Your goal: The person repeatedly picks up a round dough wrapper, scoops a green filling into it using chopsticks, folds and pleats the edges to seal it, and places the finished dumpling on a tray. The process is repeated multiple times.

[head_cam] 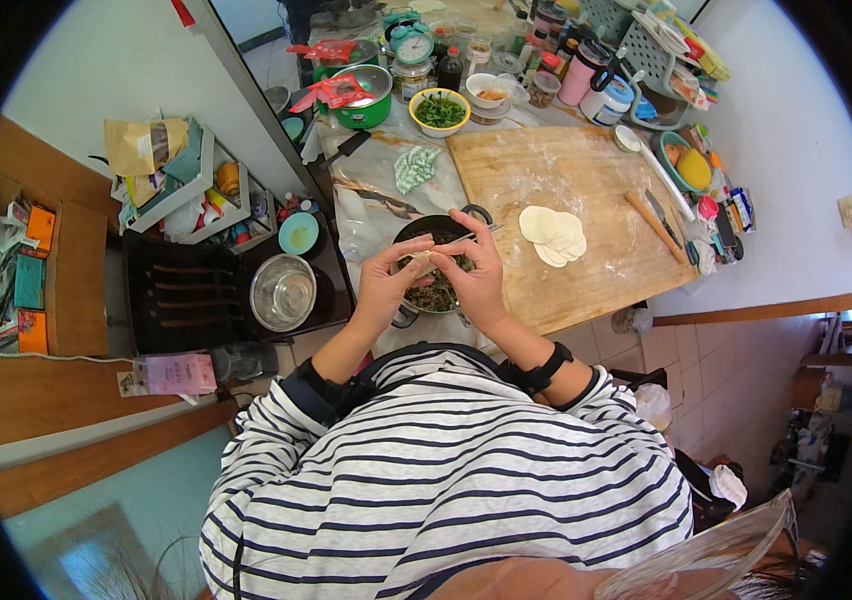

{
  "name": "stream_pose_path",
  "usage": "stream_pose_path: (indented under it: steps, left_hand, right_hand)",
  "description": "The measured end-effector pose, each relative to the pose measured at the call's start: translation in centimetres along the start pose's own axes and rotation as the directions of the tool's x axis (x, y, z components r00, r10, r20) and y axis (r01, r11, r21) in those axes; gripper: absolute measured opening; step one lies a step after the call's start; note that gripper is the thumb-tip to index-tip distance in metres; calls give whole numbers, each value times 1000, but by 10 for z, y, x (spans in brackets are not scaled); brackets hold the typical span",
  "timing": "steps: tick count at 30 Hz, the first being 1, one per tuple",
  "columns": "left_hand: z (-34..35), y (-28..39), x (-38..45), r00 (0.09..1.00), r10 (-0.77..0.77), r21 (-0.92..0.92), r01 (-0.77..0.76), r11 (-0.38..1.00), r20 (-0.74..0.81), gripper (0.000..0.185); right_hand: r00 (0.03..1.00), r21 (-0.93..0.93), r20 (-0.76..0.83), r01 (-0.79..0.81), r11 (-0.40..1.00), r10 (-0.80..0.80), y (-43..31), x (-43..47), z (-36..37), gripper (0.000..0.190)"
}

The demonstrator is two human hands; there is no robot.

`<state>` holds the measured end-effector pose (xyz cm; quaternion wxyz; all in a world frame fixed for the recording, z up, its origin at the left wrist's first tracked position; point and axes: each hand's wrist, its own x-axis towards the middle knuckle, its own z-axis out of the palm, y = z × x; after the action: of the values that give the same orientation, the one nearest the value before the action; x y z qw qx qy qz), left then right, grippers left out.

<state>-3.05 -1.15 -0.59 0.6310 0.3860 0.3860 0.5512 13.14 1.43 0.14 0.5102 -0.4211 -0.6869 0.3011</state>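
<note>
Both hands meet above a dark two-handled pot [437, 296] of chopped greenish filling. Between their fingertips, my left hand [388, 277] and my right hand [476, 274] pinch the edges of a small dough wrapper [420, 259]. Thin chopsticks [480, 235] also rest in my right hand, pointing up to the right. To the right, a loose stack of round, pale dough wrappers [553, 234] lies on a floured wooden board [606, 289].
A wooden rolling pin [655, 227] and a knife [670, 217] lie at the board's right side. Behind are a bowl of greens [439, 111], a green pot [363, 112] and several jars. A crumpled cloth [416, 169] lies left of the board; a metal bowl [283, 292] stands further left.
</note>
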Motion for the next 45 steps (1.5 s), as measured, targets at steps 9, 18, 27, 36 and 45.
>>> stream_pose_path:
  steps: [9, 18, 27, 36, 45]
  left_hand:
    - [-5, -7, 5, 995, 39, -56, -44, 997, -95, 15]
    - [-10, -9, 9, 991, -49, -87, 39, 995, -124, 17]
    - [-20, -20, 15, 984, -117, -58, 110, 992, -135, 16]
    - [-28, 0, 31, 965, -42, 605, -128, 786, 259, 13]
    - [-1, 21, 28, 911, 24, 674, -323, 664, 412, 60]
  right_hand:
    - [1000, -20, -13, 28, 999, -29, -1, -2, 0, 16]
    - [996, -148, 21, 85, 985, -83, 10, -3, -6, 13]
    - [987, -116, 114, 127, 985, -114, 16, -4, -4, 22]
    - [582, 618, 608, -774, 139, 540, 46, -9, 3, 71]
    - [463, 604, 732, -780, -164, 500, 53, -18, 11, 65]
